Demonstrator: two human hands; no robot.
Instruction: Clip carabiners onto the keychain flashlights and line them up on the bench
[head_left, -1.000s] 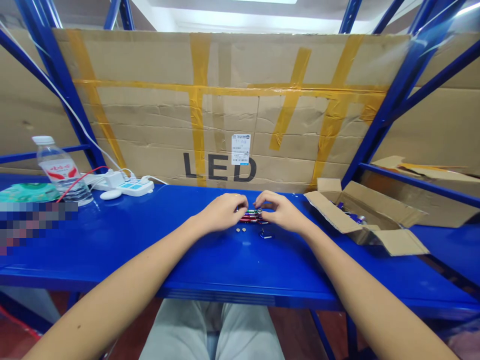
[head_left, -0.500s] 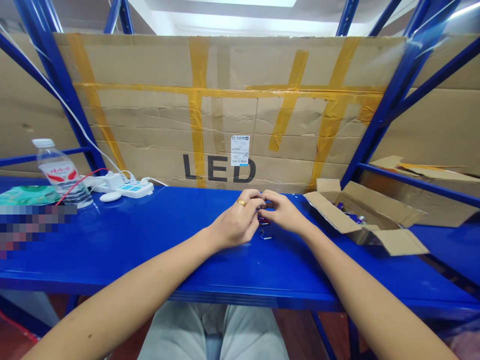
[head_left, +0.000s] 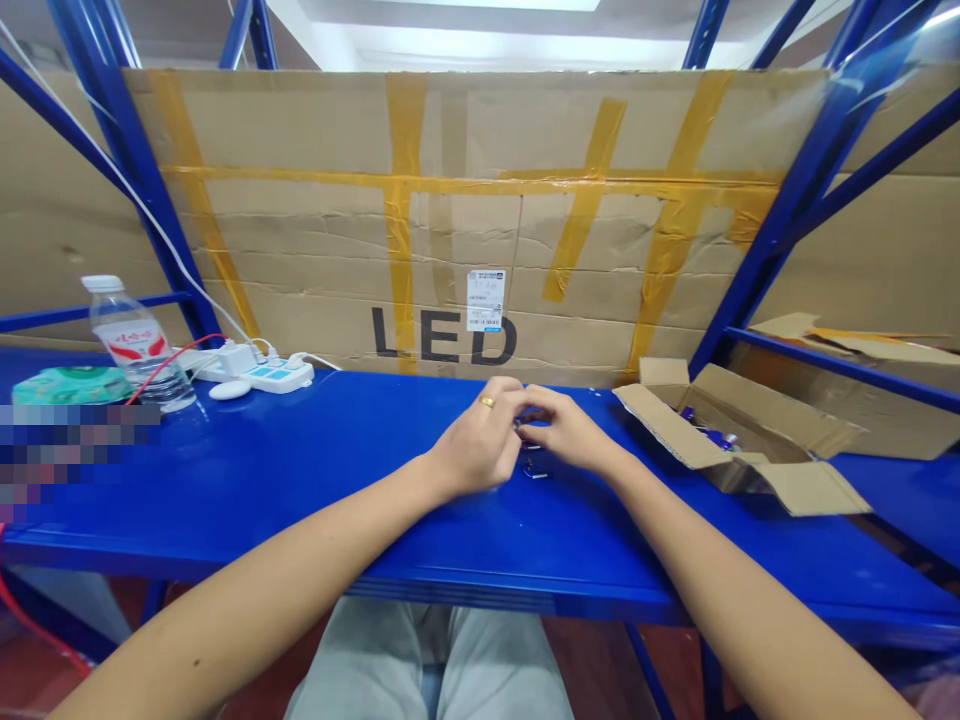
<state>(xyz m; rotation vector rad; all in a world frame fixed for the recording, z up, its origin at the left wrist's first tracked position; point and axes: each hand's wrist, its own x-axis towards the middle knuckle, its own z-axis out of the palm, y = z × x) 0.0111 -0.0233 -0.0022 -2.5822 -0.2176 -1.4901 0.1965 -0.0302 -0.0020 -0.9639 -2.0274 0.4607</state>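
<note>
My left hand (head_left: 480, 440), with a gold ring on one finger, and my right hand (head_left: 564, 430) meet over the middle of the blue shelf (head_left: 300, 480). Their fingertips are pinched together on a small dark part that the fingers mostly hide. A small blue and silver piece (head_left: 534, 470) lies on the shelf just below the hands. The other small parts seen before are covered by my left hand.
An open cardboard box (head_left: 742, 445) holding small blue pieces sits at the right. At the left stand a water bottle (head_left: 135, 345), a white power strip (head_left: 262, 373), a white mouse-like object (head_left: 225, 390) and a green packet (head_left: 71, 385). A taped cardboard sheet (head_left: 450, 210) marked LED backs the shelf.
My left hand has turned and slid right over the small parts, covering them, and both hands have drawn close together. The view shifted slightly.
</note>
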